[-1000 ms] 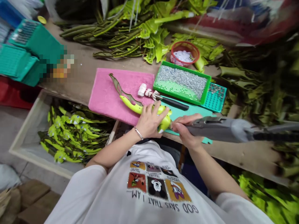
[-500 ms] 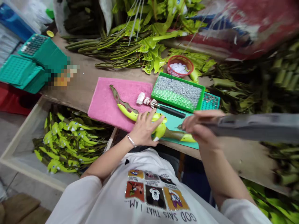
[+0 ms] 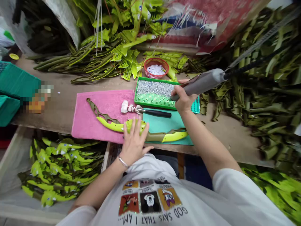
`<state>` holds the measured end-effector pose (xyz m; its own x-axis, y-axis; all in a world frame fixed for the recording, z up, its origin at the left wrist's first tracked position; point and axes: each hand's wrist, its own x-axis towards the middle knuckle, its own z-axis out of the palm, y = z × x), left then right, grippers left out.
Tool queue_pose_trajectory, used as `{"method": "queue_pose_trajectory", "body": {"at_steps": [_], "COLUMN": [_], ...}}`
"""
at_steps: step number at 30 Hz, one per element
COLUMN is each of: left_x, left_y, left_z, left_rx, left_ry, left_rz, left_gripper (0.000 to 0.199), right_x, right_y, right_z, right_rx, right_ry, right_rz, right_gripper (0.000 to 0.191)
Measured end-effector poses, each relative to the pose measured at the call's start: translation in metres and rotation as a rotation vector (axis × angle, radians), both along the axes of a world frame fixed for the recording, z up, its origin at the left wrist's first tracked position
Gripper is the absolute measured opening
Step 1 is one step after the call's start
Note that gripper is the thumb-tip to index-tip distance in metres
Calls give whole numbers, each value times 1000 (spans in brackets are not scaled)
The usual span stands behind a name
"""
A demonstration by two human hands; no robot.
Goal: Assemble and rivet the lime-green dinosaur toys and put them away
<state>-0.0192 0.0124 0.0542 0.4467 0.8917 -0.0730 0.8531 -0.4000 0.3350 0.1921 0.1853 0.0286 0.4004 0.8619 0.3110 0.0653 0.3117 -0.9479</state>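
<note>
as left fingers [image 3: 134, 133] lie open on a lime plastic leaf [image 3: 110, 126], right fingers [image 3: 182, 94] grip a gray tool [image 3: 202, 82]. the leaf seems light and stiff; hold its middle.

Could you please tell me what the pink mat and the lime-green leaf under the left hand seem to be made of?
The pink mat looks like terry towelling, matte with a fuzzy nap. The lime-green leaf under the left hand looks like moulded plastic or rubbery foam, smooth with a slight sheen; the picture cannot settle which.
</note>
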Motion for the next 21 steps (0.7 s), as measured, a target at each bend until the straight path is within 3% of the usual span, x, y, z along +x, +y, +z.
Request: {"method": "queue_pose_trajectory", "body": {"at_steps": [5, 10, 14, 21], "left_x": [31, 19, 15, 54], "left_y": [-1, 13, 19, 12], "left_z": [-9, -13, -12, -17], "left_rx": [-4, -15, -27, -78], "left_ry": [8, 8, 55, 132], "left_rz": [-69, -41, -29, 54], "left_gripper": [57, 49, 50, 80], "right_x": [1, 1, 1, 1], "right_y": [4, 5, 6, 10], "right_z": [-4, -7, -9, -5], "right_rx": [-37, -39, -66, -84], "right_ry": [-2, 4, -1, -10], "right_rz": [-18, -18, -4, 48], "right_gripper": [37, 37, 38, 39]}}
